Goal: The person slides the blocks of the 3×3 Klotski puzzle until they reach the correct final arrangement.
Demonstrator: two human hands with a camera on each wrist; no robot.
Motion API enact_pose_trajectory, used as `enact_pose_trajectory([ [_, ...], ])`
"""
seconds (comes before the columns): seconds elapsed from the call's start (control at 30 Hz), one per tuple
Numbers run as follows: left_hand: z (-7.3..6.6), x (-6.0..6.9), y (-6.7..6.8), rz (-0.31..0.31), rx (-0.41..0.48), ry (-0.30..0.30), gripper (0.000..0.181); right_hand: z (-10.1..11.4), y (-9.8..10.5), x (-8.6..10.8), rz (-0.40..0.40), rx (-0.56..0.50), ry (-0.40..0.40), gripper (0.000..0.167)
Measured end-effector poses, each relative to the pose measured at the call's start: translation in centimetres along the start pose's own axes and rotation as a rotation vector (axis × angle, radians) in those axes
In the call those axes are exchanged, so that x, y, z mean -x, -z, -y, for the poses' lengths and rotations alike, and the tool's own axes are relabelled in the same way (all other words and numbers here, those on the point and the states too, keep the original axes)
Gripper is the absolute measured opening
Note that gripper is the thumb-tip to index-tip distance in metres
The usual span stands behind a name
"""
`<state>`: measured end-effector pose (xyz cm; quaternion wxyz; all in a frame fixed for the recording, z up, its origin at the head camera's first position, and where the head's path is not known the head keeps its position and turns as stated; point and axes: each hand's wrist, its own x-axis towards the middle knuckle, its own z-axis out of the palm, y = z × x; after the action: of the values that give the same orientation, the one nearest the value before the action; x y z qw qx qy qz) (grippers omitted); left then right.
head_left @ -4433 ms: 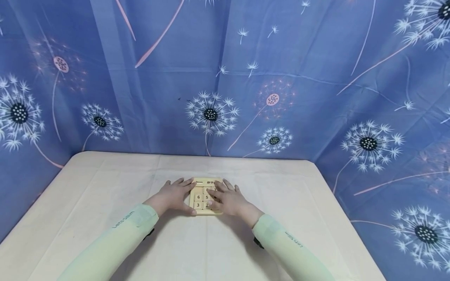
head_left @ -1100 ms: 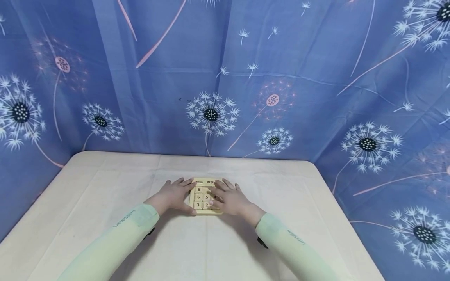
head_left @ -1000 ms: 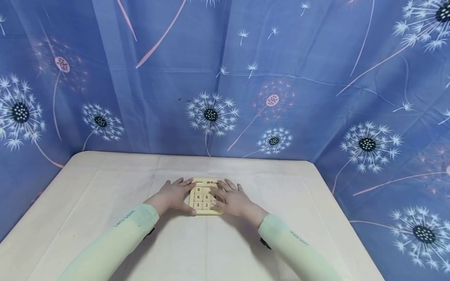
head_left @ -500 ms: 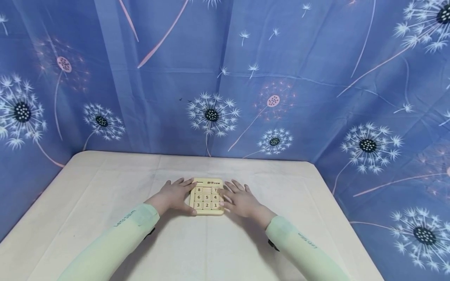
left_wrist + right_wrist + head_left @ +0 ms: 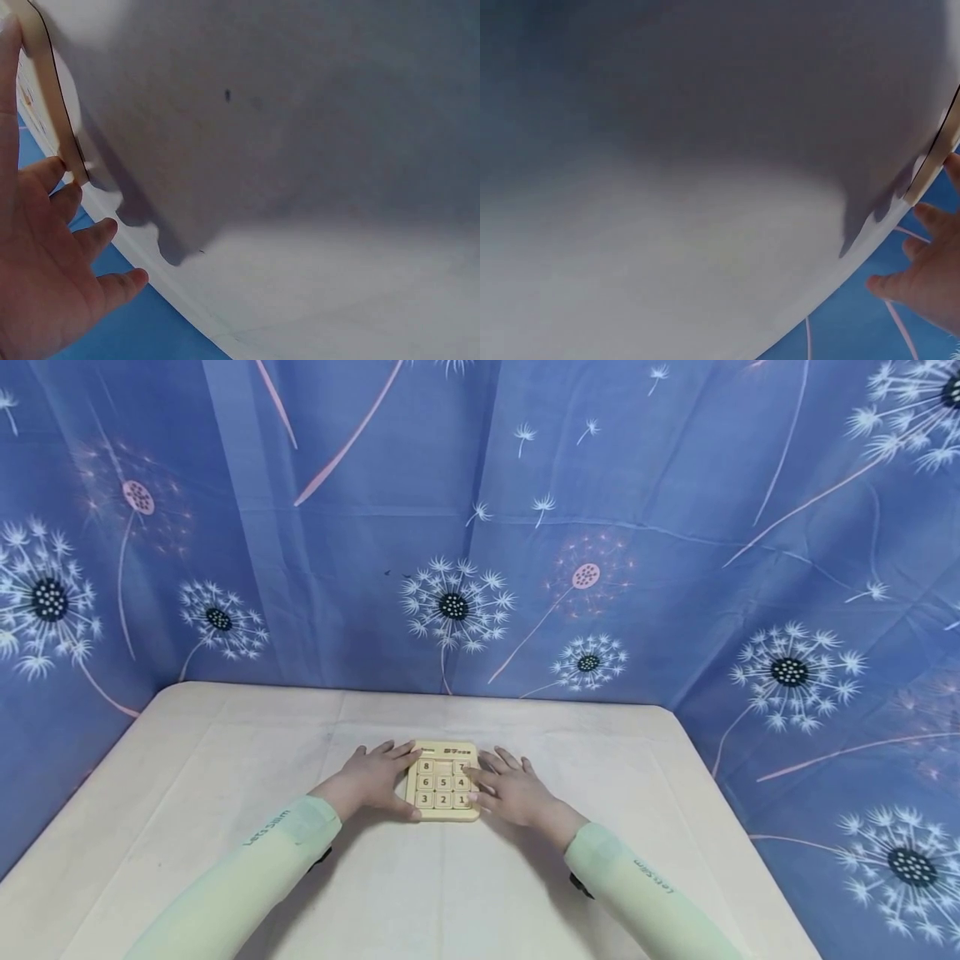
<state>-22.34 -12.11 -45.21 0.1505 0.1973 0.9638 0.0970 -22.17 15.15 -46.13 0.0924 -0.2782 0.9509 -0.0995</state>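
Observation:
A pale yellow number slide puzzle (image 5: 450,816) lies on the table between both hands. Its top row shows tile 8 (image 5: 426,767), a gap in the middle, then tile 7 (image 5: 461,767); below come 6, 5, 4 and 3, 2, 1. My left hand (image 5: 371,781) is spread along the left side, thumb at the lower corner, index finger at the upper one. On the right side, my right hand (image 5: 517,789) has its index fingertip at tile 7 and its thumb by tile 1. Each wrist view catches only the puzzle's edge (image 5: 56,90) beside spread fingers.
A cream cloth covers the table (image 5: 442,893). Behind it and at both sides hangs a blue curtain (image 5: 337,568) with a dandelion pattern. The table's far edge (image 5: 300,689) runs along the curtain.
Tile 8 has slid from the top middle to the top left slot. My right hand has since drawn back to the right, uncovering the tiles. The left hand has stayed in place.

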Motion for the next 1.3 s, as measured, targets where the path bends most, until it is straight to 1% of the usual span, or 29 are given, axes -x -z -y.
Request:
enact_pose_trajectory([
  [0.2, 0.1, -0.2, -0.2, -0.001, 0.009, -0.009, 0.111, 0.4, 0.1, -0.2, 0.011, -0.014, 0.002, 0.054],
  [0.4, 0.3, -0.4, -0.3, 0.001, -0.002, 0.003, 0.111, 0.7, 0.2, -0.3, 0.013, -0.009, -0.002, 0.053],
  [0.6, 0.3, -0.4, -0.2, 0.007, -0.006, 0.011, 0.111, 0.8, 0.2, -0.4, 0.007, -0.017, 0.003, 0.052],
  [0.77, 0.1, -0.4, -0.1, 0.007, -0.002, 0.002, 0.111, 1.1, 0.3, -0.7, 0.011, -0.029, 0.002, 0.051],
  [0.97, 0.1, -0.4, -0.1, 0.004, -0.004, -0.008, 0.111, 1.2, 0.2, -0.8, 0.01, -0.015, 0.011, 0.051],
  [1.3, 0.4, -0.5, -0.1, 0.008, -0.009, 0.001, 0.112, 1.6, -0.3, -1.4, 0.009, -0.013, 0.006, 0.053],
])
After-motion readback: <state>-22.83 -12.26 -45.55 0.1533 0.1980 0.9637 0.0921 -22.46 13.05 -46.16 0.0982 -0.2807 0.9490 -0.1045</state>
